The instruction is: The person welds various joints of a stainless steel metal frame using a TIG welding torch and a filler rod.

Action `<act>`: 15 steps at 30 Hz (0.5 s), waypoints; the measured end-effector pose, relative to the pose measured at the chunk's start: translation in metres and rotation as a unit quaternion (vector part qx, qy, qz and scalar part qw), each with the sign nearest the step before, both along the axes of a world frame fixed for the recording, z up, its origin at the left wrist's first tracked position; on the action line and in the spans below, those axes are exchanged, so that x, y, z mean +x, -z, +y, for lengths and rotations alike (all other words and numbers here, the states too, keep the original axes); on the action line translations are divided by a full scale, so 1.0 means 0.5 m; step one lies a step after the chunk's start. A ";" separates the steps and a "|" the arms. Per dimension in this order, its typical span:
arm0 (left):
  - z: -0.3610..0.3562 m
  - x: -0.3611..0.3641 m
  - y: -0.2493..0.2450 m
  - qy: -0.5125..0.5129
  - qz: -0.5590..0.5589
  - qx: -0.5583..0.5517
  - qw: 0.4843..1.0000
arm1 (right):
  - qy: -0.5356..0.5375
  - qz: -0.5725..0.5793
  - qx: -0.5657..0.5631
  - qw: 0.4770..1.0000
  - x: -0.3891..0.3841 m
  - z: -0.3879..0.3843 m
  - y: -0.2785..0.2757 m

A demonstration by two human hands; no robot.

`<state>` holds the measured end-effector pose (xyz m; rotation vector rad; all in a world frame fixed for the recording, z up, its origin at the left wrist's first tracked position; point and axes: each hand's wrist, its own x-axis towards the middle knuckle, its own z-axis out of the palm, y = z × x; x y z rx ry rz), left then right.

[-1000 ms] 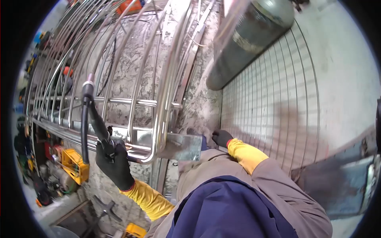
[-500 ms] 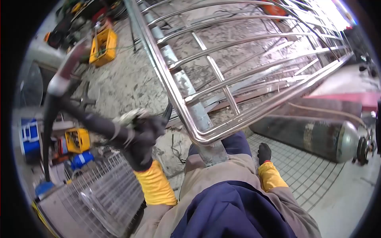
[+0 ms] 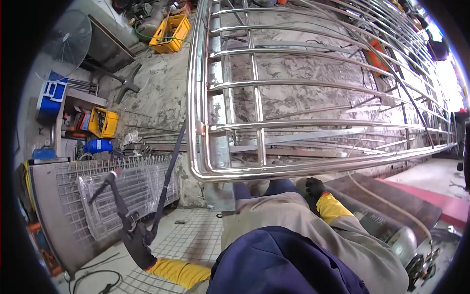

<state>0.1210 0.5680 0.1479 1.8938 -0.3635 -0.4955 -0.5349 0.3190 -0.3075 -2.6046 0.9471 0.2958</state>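
My left hand [image 3: 138, 245], in a black glove with a yellow cuff, is closed around a TIG welding torch [image 3: 116, 194]. The torch points up and away, low at the left, apart from the metalwork. Its dark cable [image 3: 169, 181] runs up from beside the hand behind the frame's left edge. A shiny stainless steel frame of bars [image 3: 313, 169] lies across the view in front of my body, on a flat metal support [image 3: 219, 196]. My right hand [image 3: 314, 186], gloved in black, is by my leg below the frame's near rail. Its fingers look curled; their inner side is hidden.
A gas cylinder [image 3: 399, 240] with a valve lies at the right, beside a hose. Wire mesh and a plastic-wrapped rack [image 3: 105, 196] stand at the left. Yellow crates [image 3: 169, 33] and loose metal bars [image 3: 318, 139] are on the floor. A clear fan-like disc [image 3: 66, 39] stands upper left.
My left hand has lowered the torch toward my left side, away from the camera. My view has turned, so the steel frame now sits straighter. My right hand is still low by my leg.
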 end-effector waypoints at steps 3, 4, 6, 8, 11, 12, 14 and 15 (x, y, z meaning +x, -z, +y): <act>0.026 -0.100 -0.010 -0.068 0.024 0.093 0.993 | 0.160 -0.083 0.208 0.961 -0.049 -0.059 0.022; 0.040 -0.119 -0.008 -0.080 0.027 0.089 0.992 | 0.178 -0.067 0.236 0.953 -0.056 -0.084 0.007; 0.068 -0.144 -0.001 -0.113 0.068 0.106 0.986 | 0.188 -0.038 0.272 0.943 -0.070 -0.129 -0.034; 0.095 -0.164 0.020 -0.133 0.062 0.113 0.983 | 0.191 -0.007 0.299 0.935 -0.079 -0.166 -0.090; 0.117 -0.179 0.056 -0.161 0.072 0.089 0.980 | 0.199 0.058 0.352 0.913 -0.084 -0.200 -0.202; 0.087 -0.195 0.050 -0.171 0.078 0.120 0.975 | 0.202 0.086 0.375 0.901 -0.083 -0.207 -0.252; 0.050 -0.214 0.072 -0.176 0.071 0.158 0.969 | 0.197 0.144 0.420 0.874 -0.064 -0.226 -0.376; 0.047 -0.225 0.094 -0.175 0.058 0.157 0.970 | 0.194 0.167 0.440 0.861 -0.051 -0.237 -0.440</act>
